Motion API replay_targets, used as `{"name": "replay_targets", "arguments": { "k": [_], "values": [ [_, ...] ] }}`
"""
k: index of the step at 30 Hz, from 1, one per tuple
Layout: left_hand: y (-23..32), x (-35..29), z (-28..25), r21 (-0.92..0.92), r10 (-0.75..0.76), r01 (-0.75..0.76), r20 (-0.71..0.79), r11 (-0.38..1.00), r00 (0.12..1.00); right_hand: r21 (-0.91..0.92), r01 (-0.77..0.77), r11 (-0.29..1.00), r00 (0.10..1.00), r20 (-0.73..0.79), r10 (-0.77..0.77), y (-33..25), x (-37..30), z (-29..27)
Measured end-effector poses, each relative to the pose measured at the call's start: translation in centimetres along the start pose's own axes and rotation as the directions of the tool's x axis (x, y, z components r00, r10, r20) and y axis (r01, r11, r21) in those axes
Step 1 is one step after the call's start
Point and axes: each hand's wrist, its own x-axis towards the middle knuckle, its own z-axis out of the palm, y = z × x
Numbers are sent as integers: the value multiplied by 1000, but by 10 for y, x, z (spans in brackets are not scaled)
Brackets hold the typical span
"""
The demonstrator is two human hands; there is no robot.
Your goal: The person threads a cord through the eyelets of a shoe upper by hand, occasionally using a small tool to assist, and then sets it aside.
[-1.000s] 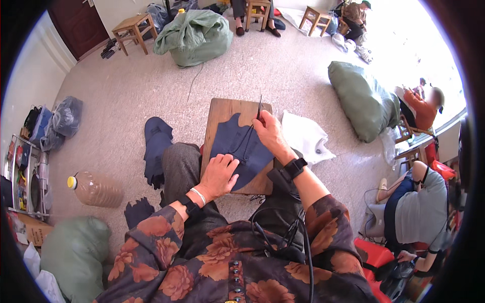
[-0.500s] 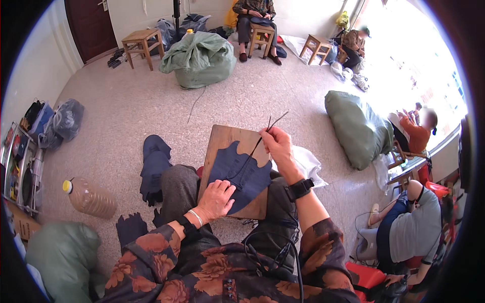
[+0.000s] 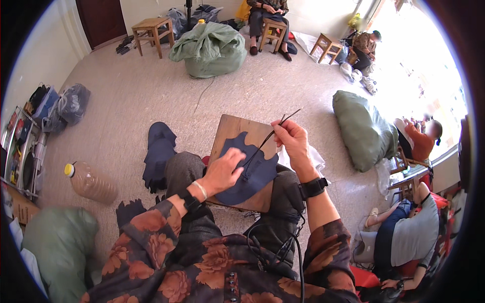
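My right hand is raised over the far right part of a wooden board at my knees. Thumb and fingers pinch a thin black cord, whose loose ends stick out above them. The cord runs down to a navy, cloth-like cut piece lying flat on the board, with a notched far edge. Over the left side of this piece is my left hand, slightly blurred, fingers loosely apart and apparently holding nothing. Whether its fingertips touch the piece or the cord, I cannot tell.
Stacked navy cut pieces lie on the floor left of my knee, beside a brown-tinted bottle. Green sacks stand around the room, near wooden stools. Several people sit along the far and right sides. A white cloth lies beside the board.
My left hand has lifted from the navy piece's near left edge and moved forward. My right hand still pinches the cord. The whole view has shifted slightly.
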Motion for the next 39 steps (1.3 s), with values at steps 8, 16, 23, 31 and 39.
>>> {"name": "replay_targets", "arguments": {
  "k": [8,16,23,31,39],
  "values": [
    [-22,35,17,-314,-209,307,309,898,928,26,22,999,999,44,-23,-4,-11,6],
    [-13,34,15,-621,-209,408,369,669,905,93,25,995,999,27,-28,2,-14,6],
    [15,47,-1,-734,-177,482,457,478,872,202,-43,979,997,66,30,5,-19,2],
    [29,61,-20,-822,-215,378,313,427,925,217,-42,975,999,36,34,10,-35,-1],
    [34,68,-22,-839,-270,365,272,404,924,399,-77,914,997,43,65,6,-37,-4]
  ]
}}
